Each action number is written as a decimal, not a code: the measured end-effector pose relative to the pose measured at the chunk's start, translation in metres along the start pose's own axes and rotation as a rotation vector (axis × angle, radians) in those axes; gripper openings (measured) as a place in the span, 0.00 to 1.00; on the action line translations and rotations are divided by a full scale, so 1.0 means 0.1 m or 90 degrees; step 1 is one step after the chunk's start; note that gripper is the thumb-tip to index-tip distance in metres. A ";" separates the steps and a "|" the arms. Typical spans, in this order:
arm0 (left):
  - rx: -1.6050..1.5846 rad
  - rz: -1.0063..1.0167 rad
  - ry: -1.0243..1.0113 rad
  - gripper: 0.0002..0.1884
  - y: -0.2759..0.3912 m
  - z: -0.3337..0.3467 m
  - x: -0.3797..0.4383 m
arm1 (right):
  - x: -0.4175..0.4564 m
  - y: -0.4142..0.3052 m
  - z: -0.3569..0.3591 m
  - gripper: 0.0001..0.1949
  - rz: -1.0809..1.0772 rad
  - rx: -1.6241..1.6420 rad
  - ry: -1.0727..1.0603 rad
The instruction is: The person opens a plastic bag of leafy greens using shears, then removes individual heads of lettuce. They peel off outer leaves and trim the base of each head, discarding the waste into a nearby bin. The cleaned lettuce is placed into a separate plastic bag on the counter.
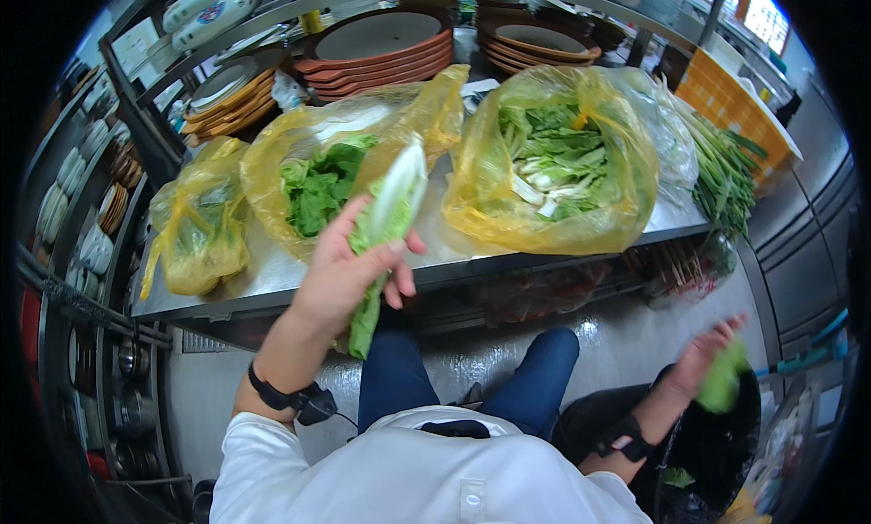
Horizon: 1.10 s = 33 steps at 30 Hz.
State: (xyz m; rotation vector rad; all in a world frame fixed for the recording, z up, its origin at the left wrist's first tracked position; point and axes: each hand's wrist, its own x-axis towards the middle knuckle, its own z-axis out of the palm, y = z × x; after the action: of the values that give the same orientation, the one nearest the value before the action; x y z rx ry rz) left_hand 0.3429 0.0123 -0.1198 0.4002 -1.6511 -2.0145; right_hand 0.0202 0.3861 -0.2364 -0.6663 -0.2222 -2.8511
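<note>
My left hand (pixel 354 258) is closed around a small head of leafy lettuce (pixel 398 190), its pale base pointing up and away from me and its green leaves hanging below my fingers. Low on the right, my right hand (pixel 704 361) is blurred by motion over a black bin (pixel 714 449). A light green leaf (pixel 725 381) is at its palm, seemingly held; the blur hides the exact grip. Beyond my left hand, an opened yellow plastic bag (pixel 269 163) contains loose green leaves (pixel 323 184). Another opened yellow bag (pixel 469 204), to the right, is filled with lettuce heads (pixel 558 163).
A tied yellow bag (pixel 204 231) sits at the left of the steel table (pixel 435 241). Green onions (pixel 725 163) overhang its right end beside an orange crate (pixel 735 102). Stacked brown plates (pixel 381 47) line the back beneath a shelf rail. Dish racks (pixel 88 238) stand left.
</note>
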 end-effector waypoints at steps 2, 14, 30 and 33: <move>0.035 0.052 0.088 0.21 0.20 -0.19 0.04 | 0.00 -0.50 0.07 0.33 -0.099 0.092 0.011; -0.055 -0.116 0.370 0.16 -0.02 -1.54 1.59 | -0.19 1.13 0.36 0.20 0.197 -0.561 -0.026; 0.186 0.075 0.298 0.40 0.09 -0.59 0.72 | 0.78 2.76 -0.37 0.22 0.026 -1.554 -0.773; 0.214 0.090 0.230 0.33 0.02 -0.44 0.46 | 0.83 2.87 -0.40 0.22 0.122 -1.614 -0.832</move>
State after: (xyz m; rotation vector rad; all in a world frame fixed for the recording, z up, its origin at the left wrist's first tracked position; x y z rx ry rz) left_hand 0.3278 -0.0498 -0.1239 0.6992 -1.7256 -1.4598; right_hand -0.0028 0.0873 -0.2062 -1.9690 2.8139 -0.3249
